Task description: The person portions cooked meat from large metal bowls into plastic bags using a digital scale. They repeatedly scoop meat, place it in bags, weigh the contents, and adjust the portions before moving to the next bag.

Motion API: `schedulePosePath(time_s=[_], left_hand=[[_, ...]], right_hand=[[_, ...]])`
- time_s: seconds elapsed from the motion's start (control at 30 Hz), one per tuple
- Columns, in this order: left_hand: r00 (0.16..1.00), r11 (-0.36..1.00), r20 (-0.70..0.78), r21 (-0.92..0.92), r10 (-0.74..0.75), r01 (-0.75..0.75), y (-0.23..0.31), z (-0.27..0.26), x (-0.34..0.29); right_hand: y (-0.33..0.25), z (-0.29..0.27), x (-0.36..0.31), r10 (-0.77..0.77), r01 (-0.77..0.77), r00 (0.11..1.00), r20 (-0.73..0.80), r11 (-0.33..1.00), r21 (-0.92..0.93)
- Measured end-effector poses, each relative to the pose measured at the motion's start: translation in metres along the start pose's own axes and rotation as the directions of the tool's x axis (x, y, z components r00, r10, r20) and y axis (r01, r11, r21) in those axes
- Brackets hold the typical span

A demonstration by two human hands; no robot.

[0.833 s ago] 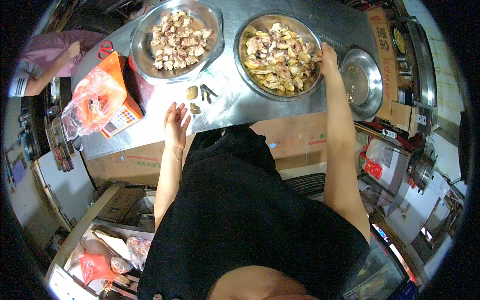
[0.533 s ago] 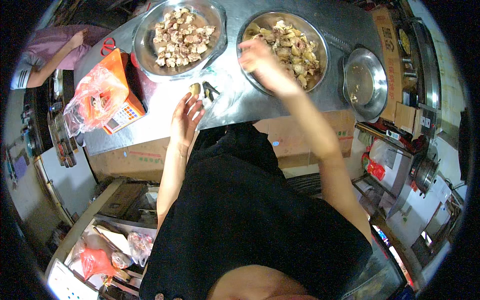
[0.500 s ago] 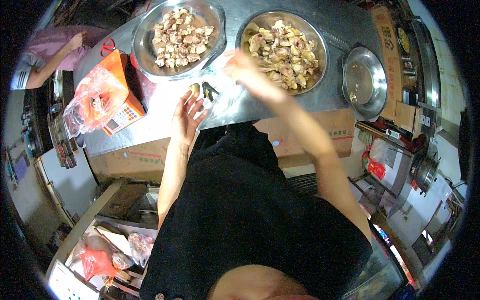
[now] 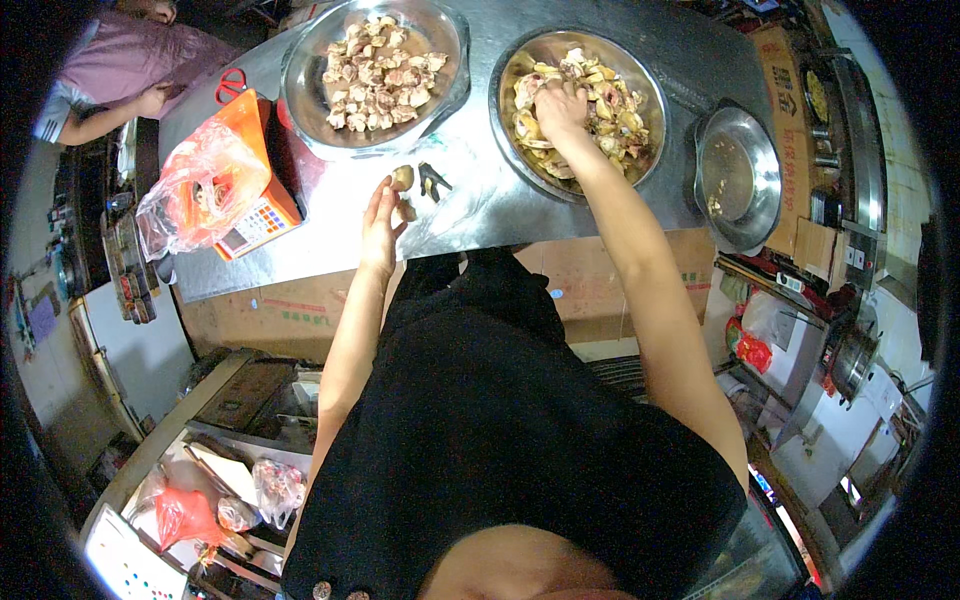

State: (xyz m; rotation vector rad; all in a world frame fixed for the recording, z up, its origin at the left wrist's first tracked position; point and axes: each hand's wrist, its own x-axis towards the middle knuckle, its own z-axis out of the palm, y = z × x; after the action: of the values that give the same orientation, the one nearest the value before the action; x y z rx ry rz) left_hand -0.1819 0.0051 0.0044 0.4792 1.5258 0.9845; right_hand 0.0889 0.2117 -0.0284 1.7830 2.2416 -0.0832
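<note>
The left hand [image 4: 378,228] was open, just beside two lumps [image 4: 402,178] on the surface [image 4: 480,215]. The right hand [image 4: 562,105] reached among the yellowish meat [image 4: 615,122] in the right bowl [image 4: 530,55]; whether it gripped, I could not tell. In my judgement, gentle fingertips and a shallow reach served best there, to avoid spilling. From the left, the bag [image 4: 170,212] showed unclear contents, the left bowl [image 4: 308,75] held pale pieces [image 4: 385,90], and the basin [image 4: 765,190] had some crumbs [image 4: 714,203].
</note>
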Motion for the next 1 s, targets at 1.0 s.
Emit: schedulePosePath(time_s=[1.0], left_hand=[[0.998,0.975,-0.060,-0.222,0.005,-0.018,0.000,-0.046,-0.018]], right_hand=[[0.100,-0.031,-0.066,0.221,-0.094,0.953,0.207,-0.432,0.897]])
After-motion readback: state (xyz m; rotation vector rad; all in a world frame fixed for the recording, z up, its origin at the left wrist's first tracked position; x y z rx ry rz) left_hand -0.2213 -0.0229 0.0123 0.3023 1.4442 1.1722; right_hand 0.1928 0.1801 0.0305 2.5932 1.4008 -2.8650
